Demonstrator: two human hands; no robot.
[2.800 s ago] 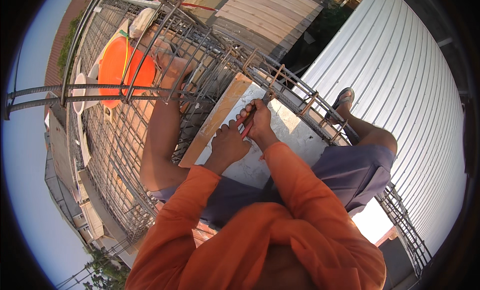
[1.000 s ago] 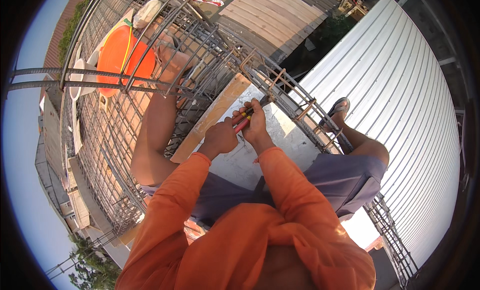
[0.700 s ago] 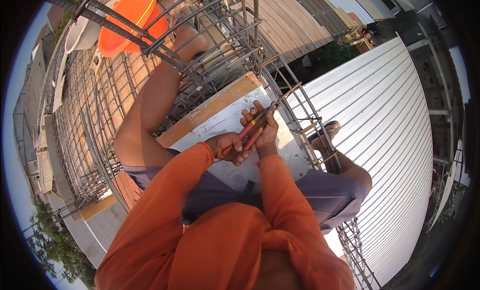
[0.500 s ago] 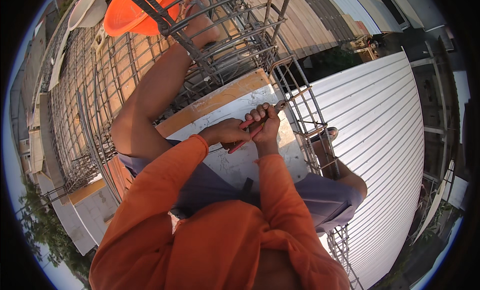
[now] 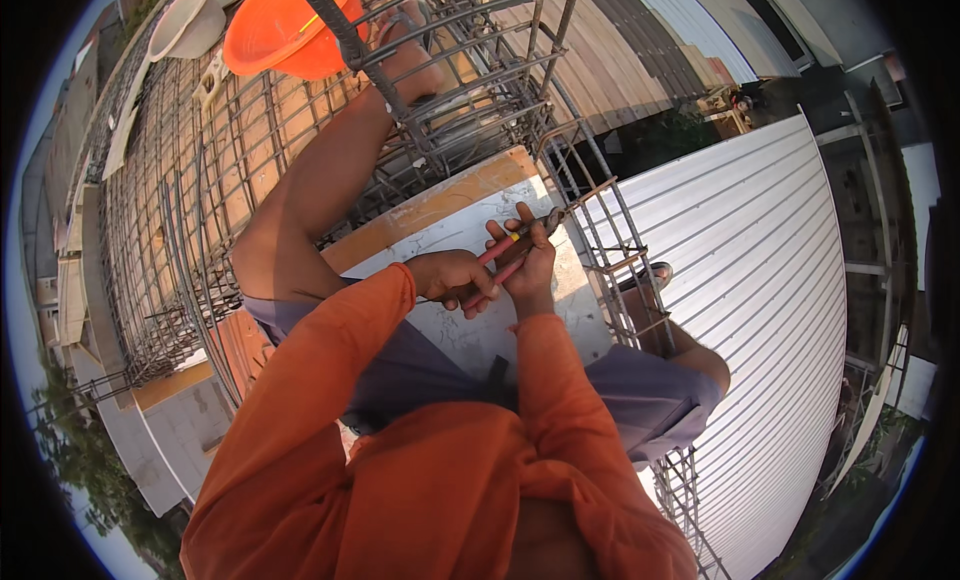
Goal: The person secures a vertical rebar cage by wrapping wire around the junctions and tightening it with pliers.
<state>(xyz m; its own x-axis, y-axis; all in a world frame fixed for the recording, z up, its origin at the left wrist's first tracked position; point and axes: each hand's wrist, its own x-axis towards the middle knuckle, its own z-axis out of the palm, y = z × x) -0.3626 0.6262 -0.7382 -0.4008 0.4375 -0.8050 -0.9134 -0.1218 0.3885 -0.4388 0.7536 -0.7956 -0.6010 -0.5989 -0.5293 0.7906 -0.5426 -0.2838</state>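
Red-handled pincers [image 5: 520, 238] lie slantwise between my two hands, their dark metal jaws pointing up and right toward the rebar column. My left hand [image 5: 452, 278] is closed round the handles at their lower end. My right hand [image 5: 533, 272] supports the pincers nearer the jaws, thumb against them and fingertips showing on the far side, partly loosened. Both hands are over a pale board [image 5: 450, 320] with a brown edge, lying between my spread legs. Just beyond the jaws stands the tied rebar cage [image 5: 605, 230]. Whether the jaws hold wire is too small to tell.
A rebar grid [image 5: 215, 170] spreads over planks on the left, with an orange basin [image 5: 290, 45] and a grey bucket [image 5: 190, 25] on it. Upright bars [image 5: 340, 25] rise ahead. Right of the cage lies a white corrugated roof [image 5: 760, 280], lower down.
My right hand's fingers have loosened and spread from around the pincers. The left hand has shifted slightly along the handles. The view has moved a little.
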